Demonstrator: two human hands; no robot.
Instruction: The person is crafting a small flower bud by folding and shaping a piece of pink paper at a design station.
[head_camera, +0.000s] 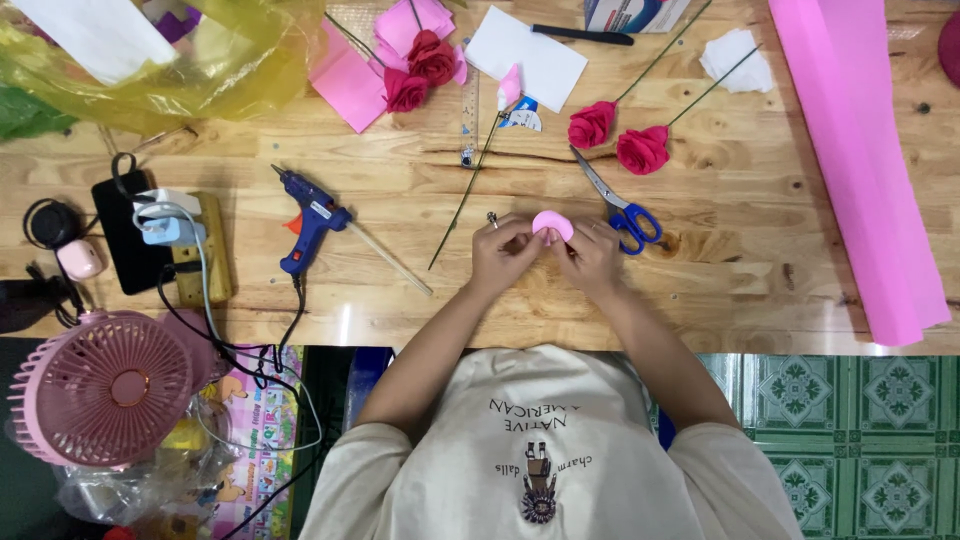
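Note:
A small round pink paper petal (552, 225) is pinched between both of my hands over the wooden table (740, 250). My left hand (503, 252), with a ring on one finger, grips its left side. My right hand (592, 258) grips its right side. Blue-handled scissors (618, 202) lie just right of my hands. A thin green stem wire (465, 195) runs diagonally to the left of them.
A blue glue gun (310, 218) with a glue stick lies at left. Two red paper roses on stems (618, 135) lie beyond the scissors, more red roses (420, 70) on pink sheets. A pink crepe roll (860, 160) spans the right; a pink fan (105, 388) sits lower left.

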